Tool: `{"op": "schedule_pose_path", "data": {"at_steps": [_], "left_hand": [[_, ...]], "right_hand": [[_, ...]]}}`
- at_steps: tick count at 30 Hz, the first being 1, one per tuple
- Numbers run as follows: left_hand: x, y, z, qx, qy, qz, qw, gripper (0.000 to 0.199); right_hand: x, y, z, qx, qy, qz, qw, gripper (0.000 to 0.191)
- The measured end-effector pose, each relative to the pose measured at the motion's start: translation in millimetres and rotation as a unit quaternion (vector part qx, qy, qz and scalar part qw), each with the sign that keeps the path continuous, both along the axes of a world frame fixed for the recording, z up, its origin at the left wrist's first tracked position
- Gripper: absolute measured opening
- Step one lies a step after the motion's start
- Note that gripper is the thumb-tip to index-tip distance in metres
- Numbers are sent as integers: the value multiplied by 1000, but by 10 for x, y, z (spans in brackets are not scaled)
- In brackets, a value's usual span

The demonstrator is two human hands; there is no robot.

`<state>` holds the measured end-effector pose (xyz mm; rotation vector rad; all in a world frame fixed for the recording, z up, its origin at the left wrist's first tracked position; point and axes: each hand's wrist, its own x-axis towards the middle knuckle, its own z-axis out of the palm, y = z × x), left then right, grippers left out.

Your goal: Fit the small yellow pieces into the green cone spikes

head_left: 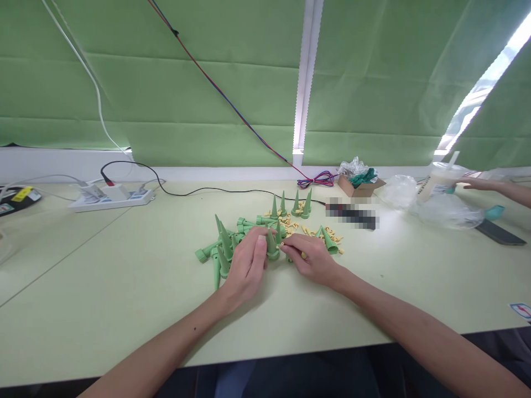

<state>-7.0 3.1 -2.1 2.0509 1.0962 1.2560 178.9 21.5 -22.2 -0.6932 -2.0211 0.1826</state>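
A green plastic spike [271,247], cone-shaped with a collared base, stands upright at the middle of the table. My left hand [248,264] is closed around its left side, thumb in front and fingers partly hidden behind it. Just to the right, my right hand [312,258] pinches a small yellow plastic piece [282,244] by the spike. Left of my left hand lies a heap of more green spikes [225,243], some upright, some on their sides. Loose yellow pieces [329,235] are scattered behind and to the right of my right hand, with a tipped green spike [331,243] among them.
Several green spikes [306,205] stand behind the heap. A blurred dark object [352,215], a cardboard box [360,189], a plastic cup [435,182] and a phone-like dark slab [500,232] lie right. Another person's hand [477,183] reaches the cup. A power strip [112,200] sits left.
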Motion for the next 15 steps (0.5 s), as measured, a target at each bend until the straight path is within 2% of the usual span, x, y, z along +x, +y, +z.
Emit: {"op": "schedule_pose_path", "data": {"at_steps": [4,7,10,15], "left_hand": [[15,-12,21,-29,-68,42,996,28],[21,-6,64,-30,-81,69,994,39],[31,12,93,-54,-56,76,994,54],[50,42,74,-137,5,38,990,69]], "right_hand": [[-13,-17,19,21,12,-12,1000,17],[-23,-36,58,51,30,-29,998,17],[-29,-52,90,74,48,-47,995,16],[-26,-46,87,80,58,-34,995,14]]}}
